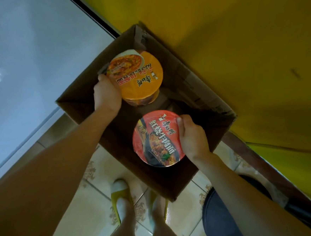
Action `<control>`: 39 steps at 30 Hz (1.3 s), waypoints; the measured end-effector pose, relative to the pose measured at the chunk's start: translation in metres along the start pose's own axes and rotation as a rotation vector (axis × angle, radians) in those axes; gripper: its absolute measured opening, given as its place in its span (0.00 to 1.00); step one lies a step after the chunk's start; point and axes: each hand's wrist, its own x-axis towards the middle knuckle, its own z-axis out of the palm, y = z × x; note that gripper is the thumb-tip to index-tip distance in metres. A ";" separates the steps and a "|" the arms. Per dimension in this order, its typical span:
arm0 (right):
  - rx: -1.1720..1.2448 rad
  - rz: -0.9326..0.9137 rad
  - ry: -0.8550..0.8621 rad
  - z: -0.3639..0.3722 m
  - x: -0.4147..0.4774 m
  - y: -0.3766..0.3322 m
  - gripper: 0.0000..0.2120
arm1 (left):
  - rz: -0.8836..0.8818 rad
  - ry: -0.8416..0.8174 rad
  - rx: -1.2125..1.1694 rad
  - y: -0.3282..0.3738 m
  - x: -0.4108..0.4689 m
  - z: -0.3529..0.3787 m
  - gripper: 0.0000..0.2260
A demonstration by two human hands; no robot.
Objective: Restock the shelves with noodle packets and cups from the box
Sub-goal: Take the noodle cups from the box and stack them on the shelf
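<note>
- Left hand (106, 95) grips the orange cup (136, 76); right hand (192, 137) grips the red cup (157, 139).
- Both cups are over the open box (195, 89).
- Beneath: tiled floor (92, 177); beyond the right hand, a yellow wall (237, 29).

Red cup lid (157, 139), nearer end of the cardboard box (200, 89): Chinese print, upside down to camera; reads 康师傅 and 红烧牛肉面. Orange cup lid (137, 76), far end of box: same 康师傅 mark; larger red characters too blurred to read.

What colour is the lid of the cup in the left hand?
Orange-yellow lid, held by the left hand; head view.
</note>
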 end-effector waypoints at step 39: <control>0.039 -0.516 0.282 -0.407 -0.405 -0.282 0.15 | 0.560 0.499 -0.202 0.321 -0.452 -0.570 0.18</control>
